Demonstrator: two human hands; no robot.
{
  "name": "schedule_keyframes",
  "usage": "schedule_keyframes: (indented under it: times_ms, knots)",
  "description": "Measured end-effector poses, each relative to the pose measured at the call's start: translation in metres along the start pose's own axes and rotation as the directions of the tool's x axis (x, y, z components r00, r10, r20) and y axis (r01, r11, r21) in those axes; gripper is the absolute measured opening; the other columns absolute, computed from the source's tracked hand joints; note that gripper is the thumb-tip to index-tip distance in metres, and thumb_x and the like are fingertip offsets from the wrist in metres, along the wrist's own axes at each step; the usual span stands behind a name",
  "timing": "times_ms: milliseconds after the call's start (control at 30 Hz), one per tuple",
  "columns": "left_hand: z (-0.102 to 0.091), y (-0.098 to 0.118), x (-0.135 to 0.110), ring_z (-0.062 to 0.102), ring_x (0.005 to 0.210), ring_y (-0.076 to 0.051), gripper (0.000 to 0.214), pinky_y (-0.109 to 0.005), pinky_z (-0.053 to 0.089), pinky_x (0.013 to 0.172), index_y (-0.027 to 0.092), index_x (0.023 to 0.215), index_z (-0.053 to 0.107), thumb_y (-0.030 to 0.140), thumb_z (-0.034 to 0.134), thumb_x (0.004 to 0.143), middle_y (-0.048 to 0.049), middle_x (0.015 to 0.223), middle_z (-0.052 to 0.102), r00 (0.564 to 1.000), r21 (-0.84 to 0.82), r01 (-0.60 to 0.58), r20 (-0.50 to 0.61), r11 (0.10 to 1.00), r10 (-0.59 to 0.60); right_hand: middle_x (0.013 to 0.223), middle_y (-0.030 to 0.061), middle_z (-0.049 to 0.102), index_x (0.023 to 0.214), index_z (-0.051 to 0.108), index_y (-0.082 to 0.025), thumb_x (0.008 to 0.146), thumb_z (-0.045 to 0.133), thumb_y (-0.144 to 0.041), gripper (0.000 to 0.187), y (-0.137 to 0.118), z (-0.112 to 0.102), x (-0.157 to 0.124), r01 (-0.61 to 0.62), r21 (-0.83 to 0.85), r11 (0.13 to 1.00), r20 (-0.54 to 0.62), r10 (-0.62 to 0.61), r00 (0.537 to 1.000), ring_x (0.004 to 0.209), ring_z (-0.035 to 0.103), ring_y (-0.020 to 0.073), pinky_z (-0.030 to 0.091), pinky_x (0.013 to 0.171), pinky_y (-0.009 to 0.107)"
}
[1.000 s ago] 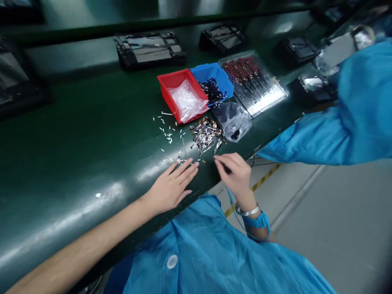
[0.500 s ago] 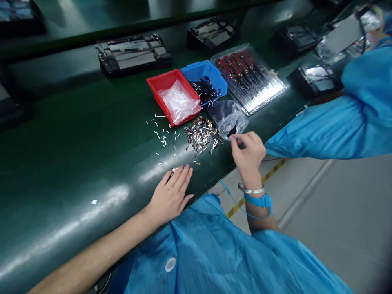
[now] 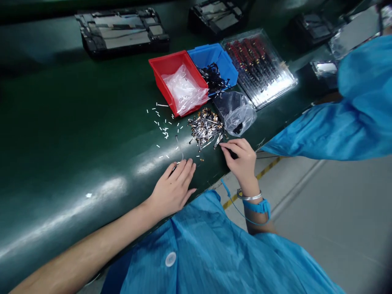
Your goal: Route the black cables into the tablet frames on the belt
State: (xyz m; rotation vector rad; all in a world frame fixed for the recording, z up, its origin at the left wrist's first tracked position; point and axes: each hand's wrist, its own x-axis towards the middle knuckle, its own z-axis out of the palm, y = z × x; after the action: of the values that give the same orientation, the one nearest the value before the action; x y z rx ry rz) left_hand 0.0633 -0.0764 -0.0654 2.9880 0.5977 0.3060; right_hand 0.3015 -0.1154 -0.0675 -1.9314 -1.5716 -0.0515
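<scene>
Plainly, the left hand (image 3: pixel 174 185) lies flat and open on the green surface (image 3: pixel 76 122), its fingertips pressing the near end of a thin wire (image 3: pixel 178 145) that runs away from it toward the scattered white bits (image 3: pixel 162 126). The right hand (image 3: pixel 241 161) is curled with thumb and forefinger pinched together at the near edge of the heap of metal parts (image 3: pixel 205 128). Whether a part sits in that pinch cannot be told.

By the look of it little has been dealt with: only that one wire lies apart, while the heap is full and tangled and the white bits lie loose. Behind the heap stand a red bin (image 3: pixel 159 67) holding a clear bag (image 3: pixel 185 92), a blue bin (image 3: pixel 214 55) with dark parts, a second bag (image 3: pixel 235 112) and a clear tray (image 3: pixel 260 65) of red-handled pieces.

The parts are too small to identify. The dark thing under the right hand's palm is unclear. A co-worker's blue sleeve (image 3: pixel 337 122) covers the surface at the right, and the black frames (image 3: pixel 122 32) at the top are cut off.
</scene>
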Motion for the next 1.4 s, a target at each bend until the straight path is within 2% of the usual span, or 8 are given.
schedule_keyframes:
  times_ms: [167, 400, 667, 767, 1000, 1133, 1267, 1400]
  knots:
    - [0.000, -0.001, 0.000, 0.050, 0.124, -0.031, 0.053, -0.040, 0.034, 0.104, 0.003, 0.136, 0.051, 0.036, 0.035, 0.098, -0.0196, 0.137, 0.054, 1.000, -0.026, -0.014, 0.009, 1.000, 0.014, 0.080, 0.0038, 0.068, 0.080, 0.072, -0.023, 0.086, 0.057, -0.025, 0.016, -0.005, 0.001, -0.005, -0.121, 0.006, 0.993, -0.040, 0.121, 0.992, 0.074, 0.060, 0.0182, 0.047, 0.063, 0.032]
    - [0.001, 0.000, 0.000, 0.049, 0.126, -0.031, 0.052, -0.041, 0.034, 0.105, 0.002, 0.135, 0.051, 0.035, 0.036, 0.098, -0.0196, 0.139, 0.051, 0.999, -0.041, -0.032, 0.001, 0.999, 0.032, 0.067, 0.0011, 0.061, 0.068, 0.065, -0.021, 0.080, 0.064, -0.026, 0.013, -0.016, 0.016, 0.003, -0.236, -0.149, 0.960, -0.125, 0.218, 0.968, 0.066, 0.054, 0.0170, 0.043, 0.063, 0.030]
    - [0.004, -0.002, -0.001, 0.032, 0.141, -0.029, 0.059, -0.042, 0.027, 0.113, 0.007, 0.141, 0.045, 0.046, 0.034, 0.098, -0.0122, 0.151, 0.038, 0.988, -0.104, -0.145, 0.046, 0.984, 0.150, 0.077, 0.0032, 0.064, 0.079, 0.071, -0.021, 0.082, 0.057, -0.021, 0.014, -0.014, 0.010, -0.006, -0.191, -0.025, 0.981, -0.048, 0.190, 0.981, 0.066, 0.053, 0.0161, 0.044, 0.062, 0.030]
    - [0.006, -0.003, -0.001, 0.032, 0.141, -0.029, 0.060, -0.043, 0.026, 0.113, 0.006, 0.143, 0.042, 0.047, 0.035, 0.098, -0.0133, 0.151, 0.037, 0.986, -0.130, -0.153, 0.052, 0.980, 0.160, 0.081, 0.0045, 0.066, 0.084, 0.072, -0.020, 0.083, 0.059, -0.023, 0.014, -0.014, 0.008, -0.012, -0.212, 0.031, 0.977, -0.101, 0.214, 0.972, 0.066, 0.053, 0.0159, 0.043, 0.060, 0.030]
    - [0.008, -0.004, -0.001, 0.036, 0.139, -0.030, 0.059, -0.043, 0.026, 0.113, 0.005, 0.140, 0.045, 0.046, 0.037, 0.098, -0.0141, 0.149, 0.040, 0.986, -0.139, -0.164, 0.017, 0.977, 0.168, 0.069, 0.0009, 0.059, 0.071, 0.066, -0.019, 0.079, 0.064, -0.021, 0.009, -0.018, 0.021, -0.010, -0.286, -0.091, 0.954, -0.192, 0.265, 0.945, 0.066, 0.051, 0.0159, 0.041, 0.065, 0.031]
    - [0.009, -0.004, -0.001, 0.036, 0.139, -0.031, 0.059, -0.044, 0.027, 0.112, 0.005, 0.140, 0.045, 0.046, 0.037, 0.098, -0.0140, 0.149, 0.040, 0.986, -0.142, -0.162, 0.023, 0.977, 0.167, 0.067, -0.0006, 0.057, 0.070, 0.065, -0.020, 0.080, 0.063, -0.019, 0.011, -0.021, 0.018, -0.012, -0.226, 0.018, 0.974, -0.141, 0.227, 0.964, 0.063, 0.050, 0.0144, 0.042, 0.061, 0.029]
    - [0.009, -0.003, -0.001, 0.035, 0.139, -0.030, 0.059, -0.044, 0.027, 0.112, 0.006, 0.140, 0.046, 0.046, 0.035, 0.098, -0.0140, 0.150, 0.040, 0.986, -0.146, -0.157, 0.036, 0.977, 0.164, 0.073, 0.0003, 0.062, 0.075, 0.067, -0.020, 0.083, 0.064, -0.021, 0.008, -0.035, 0.013, -0.024, -0.093, 0.179, 0.979, -0.020, 0.098, 0.995, 0.064, 0.053, 0.0133, 0.042, 0.055, 0.027]
    - [0.008, -0.003, 0.000, 0.035, 0.139, -0.031, 0.060, -0.044, 0.028, 0.111, 0.004, 0.140, 0.046, 0.046, 0.037, 0.098, -0.0153, 0.149, 0.040, 0.984, -0.153, -0.160, 0.049, 0.975, 0.169, 0.075, 0.0008, 0.064, 0.077, 0.066, -0.021, 0.084, 0.063, -0.019, 0.008, -0.046, 0.017, -0.032, 0.032, 0.150, 0.988, -0.004, -0.032, 0.999, 0.069, 0.057, 0.0145, 0.045, 0.059, 0.029]
